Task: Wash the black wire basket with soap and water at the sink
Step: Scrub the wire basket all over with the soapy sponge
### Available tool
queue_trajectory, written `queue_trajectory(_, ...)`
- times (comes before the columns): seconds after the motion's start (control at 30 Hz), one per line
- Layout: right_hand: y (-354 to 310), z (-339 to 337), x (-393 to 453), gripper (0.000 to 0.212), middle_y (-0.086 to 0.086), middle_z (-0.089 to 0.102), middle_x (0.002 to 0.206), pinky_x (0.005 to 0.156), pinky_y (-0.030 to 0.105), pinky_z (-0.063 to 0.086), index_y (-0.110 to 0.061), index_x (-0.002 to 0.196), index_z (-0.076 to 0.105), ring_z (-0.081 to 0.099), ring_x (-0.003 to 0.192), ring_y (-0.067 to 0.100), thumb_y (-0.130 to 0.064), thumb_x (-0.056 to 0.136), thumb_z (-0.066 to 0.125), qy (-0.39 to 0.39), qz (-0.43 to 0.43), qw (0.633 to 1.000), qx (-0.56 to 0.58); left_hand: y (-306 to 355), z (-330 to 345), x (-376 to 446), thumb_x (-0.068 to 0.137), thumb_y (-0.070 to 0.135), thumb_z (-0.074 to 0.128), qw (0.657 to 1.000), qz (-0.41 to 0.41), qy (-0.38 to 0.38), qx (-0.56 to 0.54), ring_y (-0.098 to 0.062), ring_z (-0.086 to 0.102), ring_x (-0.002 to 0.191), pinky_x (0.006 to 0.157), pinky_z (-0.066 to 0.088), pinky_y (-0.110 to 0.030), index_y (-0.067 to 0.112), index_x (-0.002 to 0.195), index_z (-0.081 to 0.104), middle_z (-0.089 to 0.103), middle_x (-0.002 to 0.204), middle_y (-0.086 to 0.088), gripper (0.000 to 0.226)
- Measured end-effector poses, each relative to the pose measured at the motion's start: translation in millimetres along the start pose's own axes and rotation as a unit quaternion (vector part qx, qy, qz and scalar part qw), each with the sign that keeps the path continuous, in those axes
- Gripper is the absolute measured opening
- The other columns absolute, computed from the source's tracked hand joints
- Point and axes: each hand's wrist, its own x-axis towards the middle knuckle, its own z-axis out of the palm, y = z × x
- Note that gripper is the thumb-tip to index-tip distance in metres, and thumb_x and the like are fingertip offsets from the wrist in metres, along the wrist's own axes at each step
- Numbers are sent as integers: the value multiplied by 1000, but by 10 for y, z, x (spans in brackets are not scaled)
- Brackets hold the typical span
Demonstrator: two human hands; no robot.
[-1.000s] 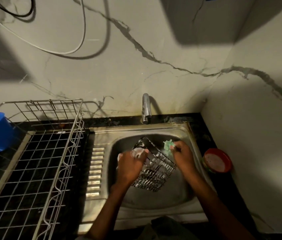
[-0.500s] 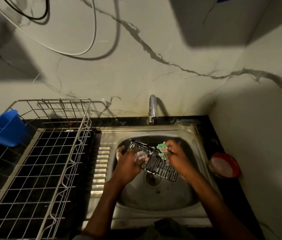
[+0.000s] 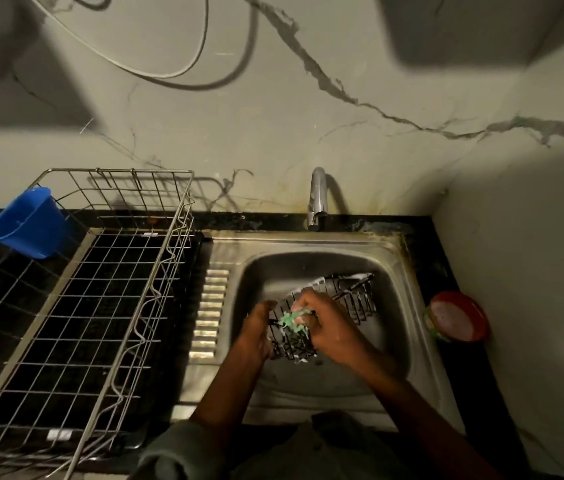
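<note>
The black wire basket (image 3: 353,299), streaked with white foam, lies tilted inside the steel sink (image 3: 408,306). My left hand (image 3: 256,330) grips the basket's near left end. My right hand (image 3: 329,323) holds a green scrubber (image 3: 291,320) pressed against the basket's wires near that same end. The far right part of the basket sticks out past my hands. No water runs from the tap (image 3: 318,199).
A large metal dish rack (image 3: 107,306) fills the counter left of the sink, with a blue plastic cup (image 3: 27,223) hung on its far left corner. A red tub of soap (image 3: 457,320) sits on the dark counter right of the sink. Walls close the back and right.
The basket has been turned so its long side now points to the far right. My right hand with the scrubber has moved left, close to my left hand.
</note>
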Motion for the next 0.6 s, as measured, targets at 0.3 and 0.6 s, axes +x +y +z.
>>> queue_trajectory(0.3, 28, 57, -211, 42, -9, 72, 92, 84, 33, 60, -27, 85, 67, 70, 96, 10, 15, 84, 63, -57, 40, 993, 100, -304, -218, 150, 91, 81, 48, 998, 29, -2, -60, -48, 48, 140, 108, 41, -71, 23, 156, 45, 39, 162, -20, 88)
queue_trajectory(0.6, 132, -255, -53, 25, -13, 71, 104, 76, 24, 56, -26, 109, 70, 66, 93, 5, -15, 88, 76, 145, 207, 967, 10, -292, -291, -13, 90, 83, 41, 987, 154, -3, -38, -33, 74, 107, 86, 60, -60, 29, 136, 65, 73, 126, -10, 75)
